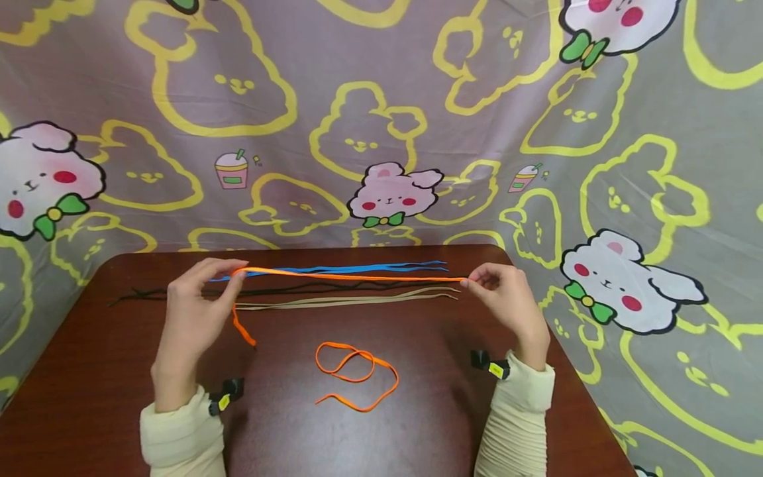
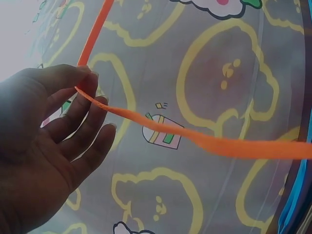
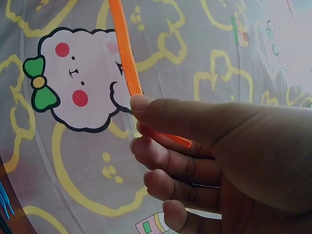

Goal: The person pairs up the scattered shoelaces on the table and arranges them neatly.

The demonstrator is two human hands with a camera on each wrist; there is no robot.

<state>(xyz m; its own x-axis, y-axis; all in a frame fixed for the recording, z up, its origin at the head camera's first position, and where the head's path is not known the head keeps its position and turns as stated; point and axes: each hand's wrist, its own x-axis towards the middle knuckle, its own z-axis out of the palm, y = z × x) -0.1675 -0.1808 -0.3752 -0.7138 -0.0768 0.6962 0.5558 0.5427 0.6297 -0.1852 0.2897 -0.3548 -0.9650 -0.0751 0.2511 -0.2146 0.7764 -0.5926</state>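
An orange shoelace (image 1: 357, 275) is stretched nearly level between my two hands above the far part of the table. My left hand (image 1: 197, 301) pinches it between thumb and forefinger, and a loose tail hangs down below that grip. In the left wrist view the orange shoelace (image 2: 156, 126) runs off from the fingertips in two directions. My right hand (image 1: 507, 295) pinches the other end between thumb and forefinger; in the right wrist view a short tip of the orange shoelace (image 3: 127, 63) pokes out past the thumb. A second orange shoelace (image 1: 387, 366) lies loosely looped on the table nearer me.
Behind the stretched lace, blue laces (image 1: 357, 268), black laces (image 1: 334, 287) and beige laces (image 1: 357, 302) lie side by side across the dark brown table (image 1: 286, 424). A patterned cloth (image 1: 286, 152) hangs behind the table and along its sides.
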